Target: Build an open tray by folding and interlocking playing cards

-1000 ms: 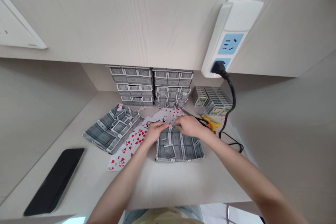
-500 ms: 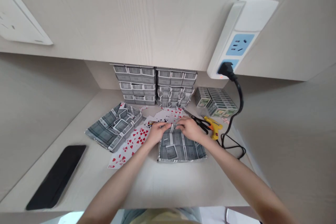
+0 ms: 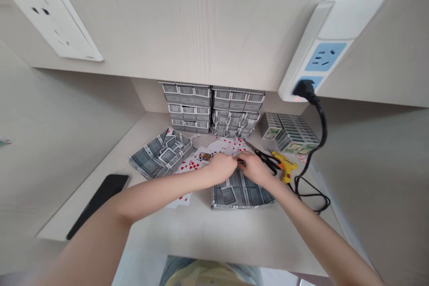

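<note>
A shallow box made of grey-backed playing cards lies on the desk before me. Over its far edge, my left hand is closed, its fingertips turned away from view. My right hand pinches the same far rim from the right, where a thin, dark-patterned edge shows between the hands. Whether a loose card is there too is hidden. Loose playing cards lie face up beyond and to the left of the box. A second card box, with folded card pieces inside, sits tilted at the left.
Stacked card boxes stand at the back, beside packs of cards. Black-handled scissors and a yellow glue gun lie right, near a black cord. A dark phone lies left. A power strip hangs above.
My left hand has moved right along the far rim and closed, its forearm now crossing the loose cards. My right hand stays at the rim. The camera view has turned left.
</note>
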Motion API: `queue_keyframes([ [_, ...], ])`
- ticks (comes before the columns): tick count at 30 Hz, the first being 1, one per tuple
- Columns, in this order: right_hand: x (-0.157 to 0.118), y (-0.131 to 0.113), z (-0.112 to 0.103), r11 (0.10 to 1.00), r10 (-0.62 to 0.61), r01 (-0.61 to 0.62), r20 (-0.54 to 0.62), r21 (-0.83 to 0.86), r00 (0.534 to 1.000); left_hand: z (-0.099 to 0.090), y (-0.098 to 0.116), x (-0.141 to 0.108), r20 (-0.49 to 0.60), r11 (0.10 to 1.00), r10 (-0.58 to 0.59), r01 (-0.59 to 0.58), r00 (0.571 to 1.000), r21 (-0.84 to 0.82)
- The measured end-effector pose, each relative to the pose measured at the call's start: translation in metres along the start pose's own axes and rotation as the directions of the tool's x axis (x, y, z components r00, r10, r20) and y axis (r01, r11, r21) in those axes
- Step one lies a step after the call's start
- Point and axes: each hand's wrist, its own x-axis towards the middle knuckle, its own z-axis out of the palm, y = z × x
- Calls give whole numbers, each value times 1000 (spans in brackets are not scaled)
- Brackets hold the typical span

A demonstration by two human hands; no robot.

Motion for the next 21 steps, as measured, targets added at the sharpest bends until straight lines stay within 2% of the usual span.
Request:
queue_keyframes([
  [6,-9,-4,-16,976,-1,24,108,-217,994,-2,15,12,26,1000,-10,9,1000,17],
  [10,-13,-1,-12,945,-29,59,96,-322,995,-1,26,16,47,998,-60,59,997,29],
  [13,-14,4,-7,950,-37,49,43,-308,998,0,25,17,36,998,-60,60,998,17],
  [17,-14,9,-2,974,-6,-1,-33,-229,999,0,12,16,-33,1000,-3,2,999,-23],
  [21,-14,10,1,986,14,-23,-56,-164,998,-2,2,16,-41,999,32,-33,999,-14],
])
